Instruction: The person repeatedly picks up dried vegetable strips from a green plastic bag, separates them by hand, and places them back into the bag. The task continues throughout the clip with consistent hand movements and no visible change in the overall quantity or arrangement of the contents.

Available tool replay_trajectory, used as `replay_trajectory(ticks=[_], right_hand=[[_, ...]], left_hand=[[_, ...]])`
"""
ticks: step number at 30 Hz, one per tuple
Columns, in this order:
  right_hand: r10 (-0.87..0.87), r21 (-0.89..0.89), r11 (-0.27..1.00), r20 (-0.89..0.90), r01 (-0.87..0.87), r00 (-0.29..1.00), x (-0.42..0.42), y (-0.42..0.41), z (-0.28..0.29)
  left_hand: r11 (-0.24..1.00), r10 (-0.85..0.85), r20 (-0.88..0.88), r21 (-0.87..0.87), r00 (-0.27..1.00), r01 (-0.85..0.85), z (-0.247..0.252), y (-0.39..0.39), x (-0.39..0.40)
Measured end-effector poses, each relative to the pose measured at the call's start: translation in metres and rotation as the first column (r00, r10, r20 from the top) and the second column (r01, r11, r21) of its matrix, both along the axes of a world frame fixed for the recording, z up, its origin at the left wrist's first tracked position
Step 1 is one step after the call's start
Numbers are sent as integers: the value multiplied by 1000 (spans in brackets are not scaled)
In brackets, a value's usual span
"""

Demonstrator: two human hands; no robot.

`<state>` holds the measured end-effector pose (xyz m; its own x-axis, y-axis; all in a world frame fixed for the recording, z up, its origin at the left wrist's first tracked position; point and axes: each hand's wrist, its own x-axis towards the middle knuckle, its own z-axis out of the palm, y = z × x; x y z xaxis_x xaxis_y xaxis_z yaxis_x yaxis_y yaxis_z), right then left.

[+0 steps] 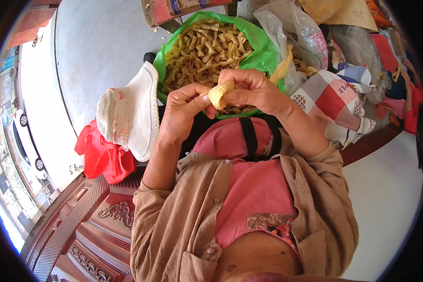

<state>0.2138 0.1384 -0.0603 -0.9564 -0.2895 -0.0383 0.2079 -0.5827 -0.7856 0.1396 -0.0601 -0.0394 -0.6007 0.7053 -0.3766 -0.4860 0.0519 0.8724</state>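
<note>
A pale yellow strip of pliable food, perhaps tofu skin or bamboo shoot, is bent into a loop in front of my chest. My left hand pinches its left side between thumb and fingers. On the other side, my right hand grips it with the thumb along the loop. Just beyond both hands stands a bright green plastic bag, its mouth spread wide. Many small tan knotted pieces of similar look fill it. A longer yellow strip sticks up beside my right hand.
A white woven sun hat rests on a red bag at left. A wooden stool stands beyond the green bag. Clear plastic bags and a checked cloth lie at right. Another person's arm shows far right.
</note>
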Motion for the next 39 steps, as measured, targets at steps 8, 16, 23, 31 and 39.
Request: replay_trajectory(ticks=[8, 16, 23, 31, 39], right_hand=[[-227, 258, 949, 160, 181, 961, 6, -10, -16], [-414, 424, 814, -57, 398, 908, 1, -31, -32], [-108, 83, 992, 231, 91, 967, 9, -14, -6], [-375, 361, 866, 10, 347, 927, 6, -22, -23], [-361, 631, 670, -184, 391, 914, 9, -2, -13]], left_hand=[[969, -47, -333, -245, 942, -38, 8, 13, 7], [857, -337, -836, -463, 434, -227, -1, 15, 20], [962, 130, -381, -177, 916, -210, -25, 15, 17], [967, 74, -187, -227, 980, -116, -12, 1, 9], [967, 148, -173, -179, 974, -179, -22, -3, 6]])
